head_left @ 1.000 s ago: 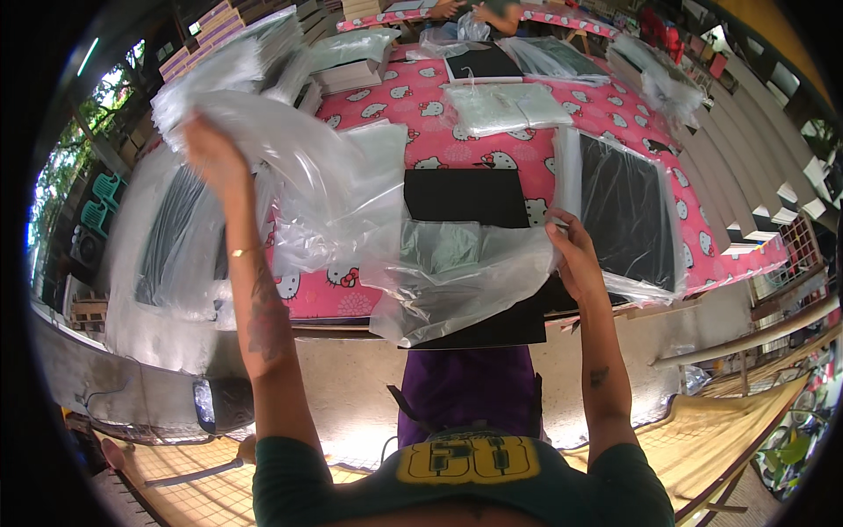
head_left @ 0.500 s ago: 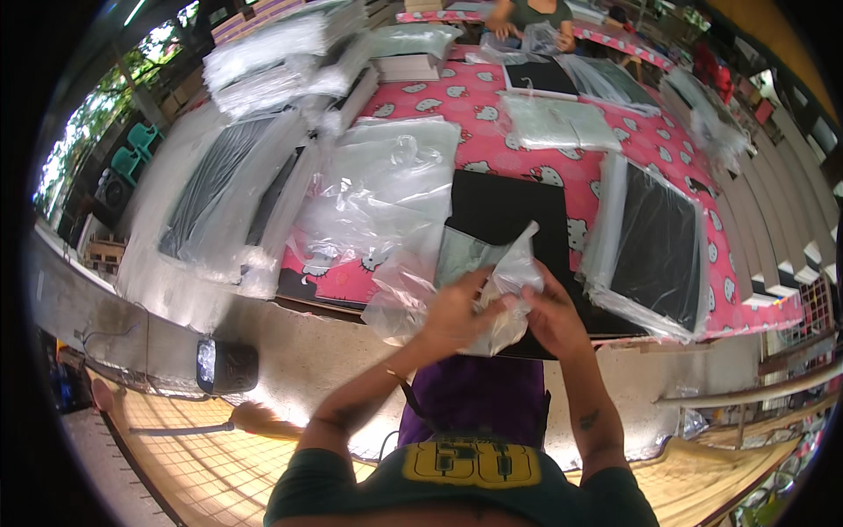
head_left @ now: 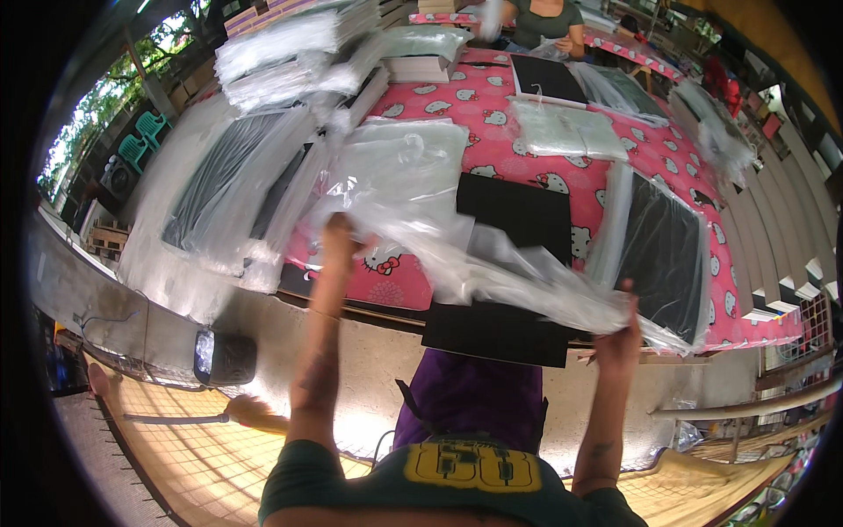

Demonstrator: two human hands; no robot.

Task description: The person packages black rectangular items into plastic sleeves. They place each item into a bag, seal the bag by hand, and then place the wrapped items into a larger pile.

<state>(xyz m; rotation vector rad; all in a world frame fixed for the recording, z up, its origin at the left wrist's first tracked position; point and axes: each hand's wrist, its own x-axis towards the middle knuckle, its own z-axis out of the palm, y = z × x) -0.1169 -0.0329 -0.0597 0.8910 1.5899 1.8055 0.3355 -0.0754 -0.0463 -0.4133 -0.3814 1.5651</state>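
Before you runs the long table in its pink patterned cloth, with stacks of bagged goods at its far left, a dark bagged pack on your right and another person working at the far end. Nearer, a flat black folded piece lies straight ahead of you, its near edge overhanging the table's front edge just above your lap. Stretched above that piece is the clear plastic bag, which you hold between both hands; its long axis runs from upper left down to lower right, across your body, so it crosses the black piece rather than lining up with it. Your left hand is closed on the bag's higher, farther end out over the cloth. Your right hand is closed on its lower end, at the table's front edge, and is the nearer of the two to the black piece's near corner. Your hands are spread wide apart.
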